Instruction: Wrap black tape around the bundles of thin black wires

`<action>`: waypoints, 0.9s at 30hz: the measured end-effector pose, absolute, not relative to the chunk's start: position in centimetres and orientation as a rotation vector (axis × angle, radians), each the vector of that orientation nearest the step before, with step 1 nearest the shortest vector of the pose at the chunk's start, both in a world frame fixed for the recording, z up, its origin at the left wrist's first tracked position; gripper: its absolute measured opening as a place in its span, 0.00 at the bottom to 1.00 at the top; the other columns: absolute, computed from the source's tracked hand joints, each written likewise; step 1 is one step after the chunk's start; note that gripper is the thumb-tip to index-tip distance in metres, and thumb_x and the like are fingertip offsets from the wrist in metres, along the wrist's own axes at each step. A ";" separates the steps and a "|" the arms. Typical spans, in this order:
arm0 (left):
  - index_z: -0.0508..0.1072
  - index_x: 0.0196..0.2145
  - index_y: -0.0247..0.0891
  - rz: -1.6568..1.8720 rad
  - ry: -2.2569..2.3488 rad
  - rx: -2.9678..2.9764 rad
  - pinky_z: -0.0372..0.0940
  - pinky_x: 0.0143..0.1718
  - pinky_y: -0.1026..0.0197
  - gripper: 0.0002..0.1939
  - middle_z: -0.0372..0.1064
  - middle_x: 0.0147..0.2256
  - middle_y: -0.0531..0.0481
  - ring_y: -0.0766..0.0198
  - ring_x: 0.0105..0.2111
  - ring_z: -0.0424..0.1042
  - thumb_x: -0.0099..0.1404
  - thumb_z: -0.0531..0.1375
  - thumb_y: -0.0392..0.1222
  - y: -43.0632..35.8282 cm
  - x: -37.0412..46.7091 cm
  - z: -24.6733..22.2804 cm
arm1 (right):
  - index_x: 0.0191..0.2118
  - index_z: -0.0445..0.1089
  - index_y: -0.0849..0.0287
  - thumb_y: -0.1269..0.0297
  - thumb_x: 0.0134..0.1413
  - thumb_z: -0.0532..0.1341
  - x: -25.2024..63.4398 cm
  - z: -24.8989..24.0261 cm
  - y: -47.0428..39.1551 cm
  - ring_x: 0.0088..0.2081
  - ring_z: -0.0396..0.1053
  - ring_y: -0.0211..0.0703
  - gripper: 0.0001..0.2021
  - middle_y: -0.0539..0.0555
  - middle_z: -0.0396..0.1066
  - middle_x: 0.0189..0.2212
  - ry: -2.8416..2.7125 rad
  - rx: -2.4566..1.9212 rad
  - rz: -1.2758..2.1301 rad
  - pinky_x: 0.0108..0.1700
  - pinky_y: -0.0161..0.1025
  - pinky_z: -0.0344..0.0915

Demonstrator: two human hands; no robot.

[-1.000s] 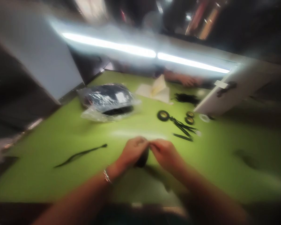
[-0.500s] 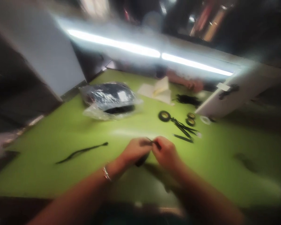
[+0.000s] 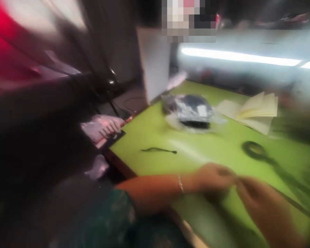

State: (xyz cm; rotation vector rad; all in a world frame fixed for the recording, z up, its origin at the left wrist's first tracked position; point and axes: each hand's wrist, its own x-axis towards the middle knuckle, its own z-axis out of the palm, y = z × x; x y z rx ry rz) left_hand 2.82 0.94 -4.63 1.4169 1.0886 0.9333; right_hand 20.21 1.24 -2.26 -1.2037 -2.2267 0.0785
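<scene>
My left hand [image 3: 214, 177], with a bracelet at its wrist, and my right hand [image 3: 263, 203] meet fingertip to fingertip above the green tabletop [image 3: 144, 165]. Both sets of fingers are closed in a pinch. Whatever lies between them is hidden and smeared by motion. Left of the hands lies a thin black cord [image 3: 158, 150] with a small knob at one end. A black tape roll [image 3: 246, 148] with a yellowish core is beyond my right hand. Dark strands [image 3: 286, 174] stretch from near the roll toward the right edge, blurred.
A clear plastic bag [image 3: 195, 108] with dark contents sits toward the back. An open notebook [image 3: 260, 110] is at the back right. White panel [image 3: 157, 65] and bright tube light [image 3: 237, 57] stand behind. Pinkish plastic [image 3: 93, 129] lies beyond the table's left edge.
My view has swung left, so the tabletop things and both hands appear farther right. The hands stay pinched together. The small tape rolls at the right have blurred or left view.
</scene>
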 end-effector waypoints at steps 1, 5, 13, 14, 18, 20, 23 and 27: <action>0.77 0.37 0.34 0.912 1.101 1.415 0.65 0.43 0.62 0.20 0.75 0.36 0.47 0.61 0.38 0.71 0.61 0.57 0.55 1.0 2.8 -4.7 | 0.32 0.71 0.56 0.50 0.57 0.53 20.2 -2.2 1.1 0.23 0.69 0.42 0.17 0.53 0.73 0.25 -2.243 -1.191 0.055 0.24 0.37 0.63; 0.77 0.34 0.34 0.858 1.078 1.402 0.65 0.42 0.62 0.21 0.75 0.32 0.47 0.62 0.36 0.71 0.61 0.57 0.56 1.3 2.6 -4.3 | 0.33 0.72 0.55 0.51 0.56 0.55 20.2 -1.7 1.1 0.23 0.71 0.42 0.15 0.53 0.74 0.26 -2.252 -1.176 0.126 0.24 0.36 0.66; 0.77 0.32 0.32 1.015 1.040 1.343 0.65 0.36 0.64 0.21 0.75 0.31 0.46 0.62 0.33 0.71 0.59 0.59 0.56 1.0 2.2 -4.3 | 0.36 0.73 0.54 0.52 0.47 0.61 20.4 -0.2 1.0 0.21 0.72 0.43 0.14 0.49 0.74 0.23 -2.083 -1.366 0.744 0.23 0.36 0.68; 0.77 0.32 0.32 1.038 1.040 1.335 0.65 0.35 0.64 0.21 0.75 0.30 0.46 0.62 0.32 0.71 0.59 0.60 0.56 0.8 2.2 -4.3 | 0.36 0.74 0.54 0.52 0.47 0.62 20.3 0.1 0.8 0.21 0.72 0.43 0.13 0.49 0.74 0.23 -2.031 -1.394 0.795 0.24 0.36 0.68; 0.76 0.29 0.32 1.074 1.057 1.300 0.65 0.33 0.65 0.20 0.74 0.29 0.46 0.64 0.30 0.70 0.58 0.60 0.55 0.6 2.1 -4.4 | 0.32 0.74 0.54 0.53 0.49 0.61 19.7 0.6 0.3 0.21 0.69 0.42 0.11 0.47 0.71 0.19 -1.956 -1.449 0.858 0.24 0.36 0.67; 0.76 0.29 0.32 1.052 1.044 1.263 0.64 0.31 0.65 0.19 0.74 0.29 0.46 0.65 0.29 0.69 0.58 0.61 0.54 0.6 2.0 -4.2 | 0.31 0.73 0.55 0.54 0.50 0.62 19.6 0.1 0.5 0.22 0.69 0.41 0.10 0.48 0.72 0.21 -2.011 -1.412 0.765 0.24 0.35 0.65; 0.76 0.29 0.31 1.000 1.021 1.140 0.62 0.29 0.65 0.18 0.73 0.27 0.46 0.66 0.27 0.68 0.57 0.61 0.52 0.5 1.9 -3.6 | 0.31 0.73 0.56 0.59 0.54 0.59 19.2 -1.0 0.5 0.24 0.68 0.39 0.08 0.50 0.73 0.24 -2.042 -1.233 0.396 0.27 0.35 0.64; 0.75 0.28 0.32 1.009 1.030 0.970 0.61 0.29 0.64 0.16 0.73 0.26 0.46 0.65 0.27 0.68 0.55 0.63 0.51 0.3 1.6 -2.9 | 0.32 0.71 0.58 0.69 0.60 0.54 18.4 -2.1 0.3 0.29 0.67 0.39 0.09 0.52 0.70 0.25 -2.224 -1.069 -0.016 0.35 0.35 0.63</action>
